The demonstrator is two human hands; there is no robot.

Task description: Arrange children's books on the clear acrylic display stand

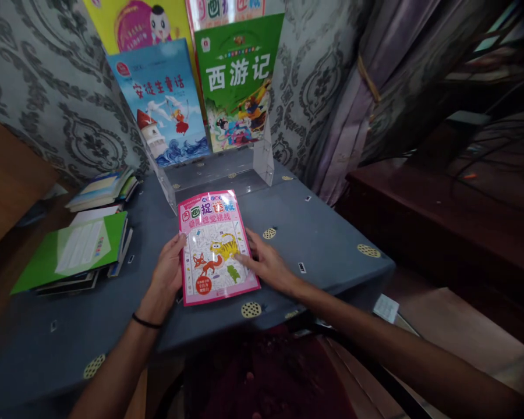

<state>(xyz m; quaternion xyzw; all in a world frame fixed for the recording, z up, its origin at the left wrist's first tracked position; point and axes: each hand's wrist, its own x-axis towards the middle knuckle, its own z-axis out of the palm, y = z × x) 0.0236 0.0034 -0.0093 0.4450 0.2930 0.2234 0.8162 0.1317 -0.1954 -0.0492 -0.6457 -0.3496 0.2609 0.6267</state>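
Pink-bordered hide-and-seek picture book (218, 250) held cover-up over the table (332, 238).
The left hand (168, 265) grips its nine o'clock edge, the right hand (264, 262) its three o'clock edge, thumb on the cover; a clear display stand (264, 156) is at twelve, a green-topped book stack (76, 256) at nine.

On my remote feed I see glossy paper on the booklet (218, 247) near the table's (323, 224) front edge, matt cloth (283, 209) beneath, smooth clear plastic in the back-edge stand (263, 160).
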